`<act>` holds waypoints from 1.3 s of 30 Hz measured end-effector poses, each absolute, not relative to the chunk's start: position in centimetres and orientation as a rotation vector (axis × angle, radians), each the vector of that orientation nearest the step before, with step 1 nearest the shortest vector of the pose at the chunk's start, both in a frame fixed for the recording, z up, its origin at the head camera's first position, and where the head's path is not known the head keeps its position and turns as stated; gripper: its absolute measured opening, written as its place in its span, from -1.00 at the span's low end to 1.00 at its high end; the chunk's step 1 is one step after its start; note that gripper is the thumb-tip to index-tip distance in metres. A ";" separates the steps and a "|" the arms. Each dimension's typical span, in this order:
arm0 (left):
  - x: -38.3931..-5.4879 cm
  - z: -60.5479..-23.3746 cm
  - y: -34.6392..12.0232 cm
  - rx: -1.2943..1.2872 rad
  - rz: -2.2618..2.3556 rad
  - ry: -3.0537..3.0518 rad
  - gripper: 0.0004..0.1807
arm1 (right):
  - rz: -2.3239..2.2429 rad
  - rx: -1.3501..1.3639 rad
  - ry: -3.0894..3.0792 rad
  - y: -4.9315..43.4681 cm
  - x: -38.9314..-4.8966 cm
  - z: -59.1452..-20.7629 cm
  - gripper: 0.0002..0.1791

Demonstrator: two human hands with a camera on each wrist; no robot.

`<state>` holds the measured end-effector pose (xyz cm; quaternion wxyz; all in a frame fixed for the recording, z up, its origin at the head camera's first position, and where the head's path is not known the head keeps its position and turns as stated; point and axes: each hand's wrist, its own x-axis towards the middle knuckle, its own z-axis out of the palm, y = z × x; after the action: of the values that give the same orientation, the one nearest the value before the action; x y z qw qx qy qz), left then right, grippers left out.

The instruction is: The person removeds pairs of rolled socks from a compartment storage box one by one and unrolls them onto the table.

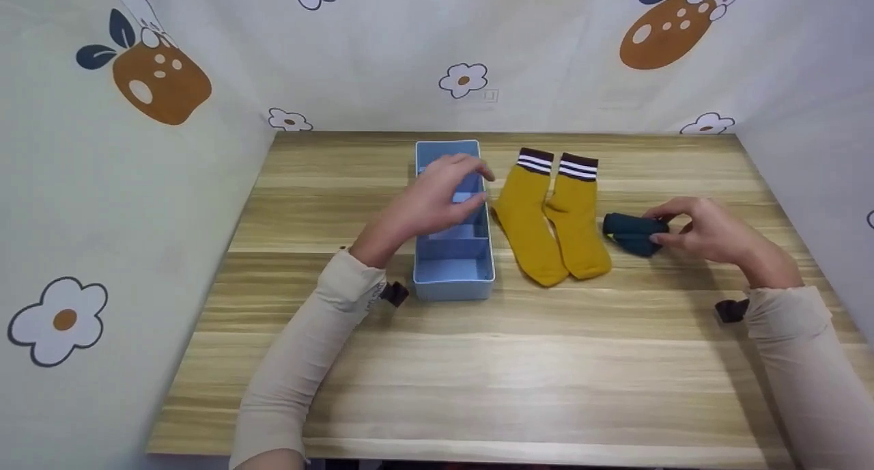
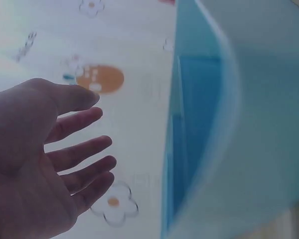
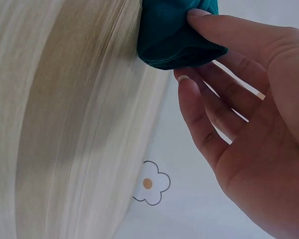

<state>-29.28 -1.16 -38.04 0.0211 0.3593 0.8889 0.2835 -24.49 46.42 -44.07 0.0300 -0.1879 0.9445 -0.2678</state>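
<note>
My right hand (image 1: pixel 713 231) pinches one end of a dark green folded sock bundle (image 1: pixel 631 234), low over the right part of the table. In the right wrist view the thumb lies on top of the green cloth (image 3: pixel 169 35), with the fingers below and behind it. My left hand (image 1: pixel 437 193) is over a light blue divided box (image 1: pixel 452 290), its fingers loosely bent and nothing in them. The left wrist view has this hand (image 2: pixel 50 149) beside the box wall (image 2: pixel 269 114). Two mustard socks (image 1: pixel 536 224) with dark, white-striped cuffs lie flat between the box and the green bundle.
The wooden table (image 1: pixel 546 374) has light and dark grain. A patterned wall covering (image 1: pixel 382 67) with flowers and oranges closes off the back and both sides. Partitions split the box into compartments, some hidden under my left hand.
</note>
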 end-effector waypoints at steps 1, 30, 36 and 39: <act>-29.2 -37.5 -0.2 1.136 0.834 2.752 -0.64 | -0.835 -0.586 2.905 46.5 -24.5 -44.1 -0.64; -30.1 -37.5 18.3 1.281 0.230 2.630 -0.56 | -0.969 -0.557 2.879 46.7 -25.3 -45.0 -0.69; -30.4 -38.3 20.0 1.227 0.326 2.583 -0.57 | -0.970 -0.553 2.880 46.6 -25.6 -45.4 -0.62; -30.5 -38.7 20.8 1.179 0.381 2.552 -0.58 | -1.021 -0.537 2.890 46.5 -25.5 -45.6 -0.60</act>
<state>-30.54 20.77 -38.70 0.1517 0.4106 0.8892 0.1328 -25.55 46.51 -45.55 0.0149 -0.1725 0.9286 -0.3282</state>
